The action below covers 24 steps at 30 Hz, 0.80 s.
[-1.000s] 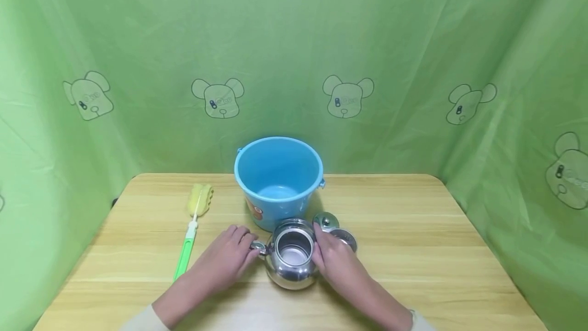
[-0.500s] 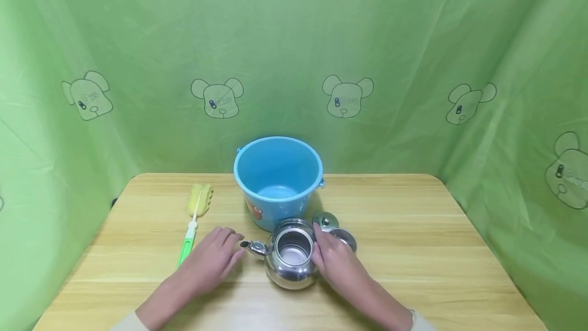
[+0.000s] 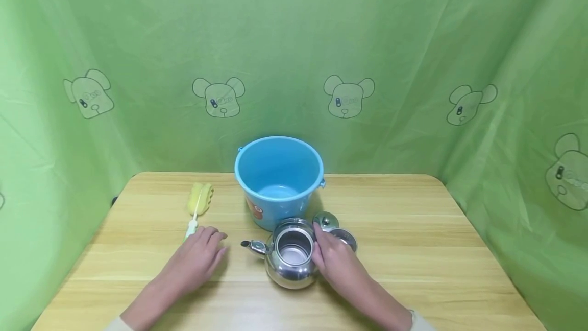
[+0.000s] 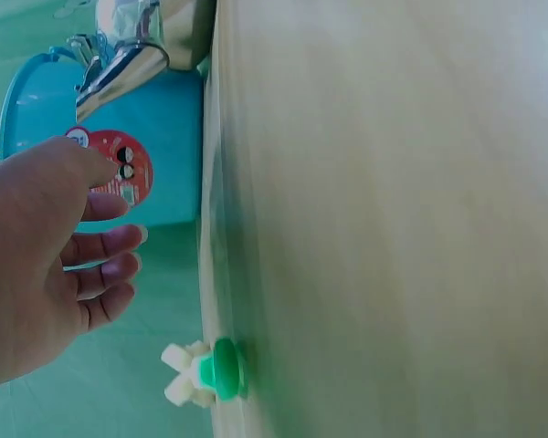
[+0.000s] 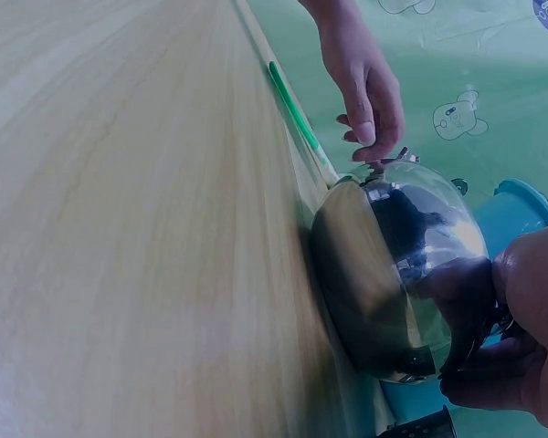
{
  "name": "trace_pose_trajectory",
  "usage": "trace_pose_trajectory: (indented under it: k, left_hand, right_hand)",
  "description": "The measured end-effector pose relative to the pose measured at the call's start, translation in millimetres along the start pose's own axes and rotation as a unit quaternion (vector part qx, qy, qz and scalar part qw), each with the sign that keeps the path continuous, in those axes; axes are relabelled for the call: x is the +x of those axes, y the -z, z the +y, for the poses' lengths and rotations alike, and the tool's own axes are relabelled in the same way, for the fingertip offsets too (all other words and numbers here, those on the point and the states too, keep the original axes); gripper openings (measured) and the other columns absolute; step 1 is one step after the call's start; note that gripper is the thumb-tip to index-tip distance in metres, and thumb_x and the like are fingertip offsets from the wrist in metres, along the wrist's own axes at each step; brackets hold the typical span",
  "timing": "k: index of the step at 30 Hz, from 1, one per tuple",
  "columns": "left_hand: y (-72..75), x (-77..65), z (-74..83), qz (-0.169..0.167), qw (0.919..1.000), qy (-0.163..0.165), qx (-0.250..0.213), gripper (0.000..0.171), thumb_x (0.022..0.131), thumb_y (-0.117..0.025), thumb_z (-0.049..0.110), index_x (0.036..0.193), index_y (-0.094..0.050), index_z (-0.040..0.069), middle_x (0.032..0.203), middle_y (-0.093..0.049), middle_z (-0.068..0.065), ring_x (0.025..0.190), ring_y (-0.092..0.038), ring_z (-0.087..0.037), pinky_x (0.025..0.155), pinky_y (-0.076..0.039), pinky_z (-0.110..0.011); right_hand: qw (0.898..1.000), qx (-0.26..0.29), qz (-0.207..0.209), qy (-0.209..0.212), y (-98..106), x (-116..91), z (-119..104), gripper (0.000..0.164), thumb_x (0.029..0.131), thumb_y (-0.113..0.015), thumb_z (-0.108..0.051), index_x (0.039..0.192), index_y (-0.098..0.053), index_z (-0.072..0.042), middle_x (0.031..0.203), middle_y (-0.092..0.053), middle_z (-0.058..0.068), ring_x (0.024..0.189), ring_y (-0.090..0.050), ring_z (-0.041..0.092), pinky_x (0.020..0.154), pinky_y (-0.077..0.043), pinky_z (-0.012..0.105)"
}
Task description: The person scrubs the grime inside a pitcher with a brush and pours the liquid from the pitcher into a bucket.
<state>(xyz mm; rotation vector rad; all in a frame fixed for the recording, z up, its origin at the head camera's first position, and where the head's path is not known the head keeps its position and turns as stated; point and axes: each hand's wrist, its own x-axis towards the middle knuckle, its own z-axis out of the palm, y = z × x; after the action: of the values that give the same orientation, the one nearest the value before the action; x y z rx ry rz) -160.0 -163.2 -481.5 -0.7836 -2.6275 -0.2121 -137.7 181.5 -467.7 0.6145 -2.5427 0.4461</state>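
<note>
A shiny steel teapot (image 3: 290, 276) stands upright and lidless on the table, its spout (image 3: 255, 246) pointing left. My right hand (image 3: 341, 262) grips it at its right side, where the handle is mostly hidden by the fingers; in the right wrist view, the fingers (image 5: 493, 374) curl behind the pot. My left hand (image 3: 195, 258) hovers left of the spout, fingers loosely bent with nothing in them, as the left wrist view confirms. Beneath and beyond that hand lies a sponge bottle brush (image 3: 199, 201), its green handle mostly covered in the head view.
Just behind the teapot stands a blue bucket (image 3: 286, 212). A round steel lid (image 3: 325, 220) and a shallow steel strainer-like piece (image 3: 346, 239) lie to the right of the pot, beyond my right hand. Green curtains (image 3: 285, 40) surround the wooden table (image 3: 413, 249).
My left hand has let go of the teapot's spout and moved left, over the brush's handle. The right hand and teapot have stayed in place.
</note>
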Motion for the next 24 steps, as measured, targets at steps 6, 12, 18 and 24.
trace_pose_trajectory:
  k: [6,12,18,24]
  left_hand:
    - [1.3,-5.1,-10.0,0.008,0.9998,0.005,0.017,0.031,0.093,-0.074,0.022,0.115,-0.069,0.001,0.106,-0.070,-0.011,0.096,-0.064,-0.023,0.083,-0.060,-0.037]
    - [0.0,-10.0,-19.7,0.015,0.9991,0.003,0.040,0.032,0.091,-0.076,0.020,0.113,-0.069,-0.002,0.101,-0.070,-0.014,0.089,-0.064,-0.024,0.076,-0.059,-0.035]
    - [0.9,-14.1,-25.1,0.012,0.9975,0.018,0.068,0.035,0.087,-0.080,0.020,0.110,-0.069,-0.003,0.097,-0.069,-0.016,0.080,-0.061,-0.022,0.067,-0.056,-0.032]
    - [3.2,-17.4,-29.0,-0.020,0.9956,0.047,0.079,0.038,0.088,-0.080,0.022,0.112,-0.067,-0.006,0.093,-0.067,-0.016,0.077,-0.057,-0.021,0.065,-0.053,-0.031]
  right_hand:
    - [1.000,-0.002,0.001,-0.001,0,0,0,0.050,0.090,-0.070,-0.006,0.135,-0.059,0.012,0.106,-0.077,0.021,0.088,-0.077,0.026,0.073,-0.064,0.028]
    - [1.000,-0.002,0.002,-0.001,0,-1,0,0.050,0.090,-0.071,-0.006,0.135,-0.059,0.012,0.105,-0.077,0.020,0.087,-0.076,0.024,0.072,-0.064,0.027]
    - [1.000,-0.003,0.002,-0.001,-1,-1,0,0.050,0.090,-0.071,-0.006,0.135,-0.059,0.012,0.103,-0.077,0.020,0.085,-0.076,0.024,0.071,-0.063,0.026]
    - [1.000,-0.002,-0.004,-0.008,0,-1,0,0.051,0.090,-0.071,-0.007,0.136,-0.059,0.011,0.104,-0.077,0.019,0.085,-0.075,0.023,0.072,-0.063,0.026]
